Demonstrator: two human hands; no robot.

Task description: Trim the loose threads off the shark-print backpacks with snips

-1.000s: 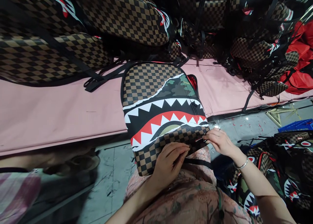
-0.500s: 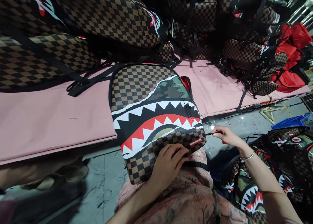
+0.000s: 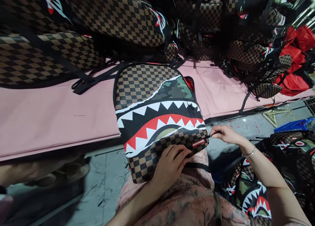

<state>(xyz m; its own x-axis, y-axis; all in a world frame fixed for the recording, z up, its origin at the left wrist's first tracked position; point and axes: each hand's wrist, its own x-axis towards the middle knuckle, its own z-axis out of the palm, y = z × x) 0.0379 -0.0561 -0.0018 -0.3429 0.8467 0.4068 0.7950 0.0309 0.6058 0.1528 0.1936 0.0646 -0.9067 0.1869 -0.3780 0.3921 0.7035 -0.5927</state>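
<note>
A backpack (image 3: pixel 140 84) with brown-and-black checks, a camouflage patch and a printed shark mouth leans tilted between the pink table and my lap. My left hand (image 3: pixel 172 158) is curled on its lower checked part, fingers close together near the red label (image 3: pixel 198 143); the thumb is hidden. At the bag's lower right corner, my right hand (image 3: pixel 222 135) pinches a thin black strip (image 3: pixel 216 133) with a small shiny bit by the bag. Whether it is a zipper pull or a small tool, I cannot tell. Red lining shows at the bag's right side.
More checked backpacks (image 3: pixel 115 19) are piled along the back of the pink table (image 3: pixel 44 117), their black straps (image 3: pixel 83 84) trailing. Red bags (image 3: pixel 294 83) lie at the far right. Other backpacks (image 3: pixel 253 193) and a blue crate (image 3: pixel 292 124) are on the floor. Another person's arm (image 3: pixel 19 173) shows at left.
My right hand has come slightly closer to the bag's corner, still pinching the black strip. My left hand keeps its place on the bag. The view has shifted a little.
</note>
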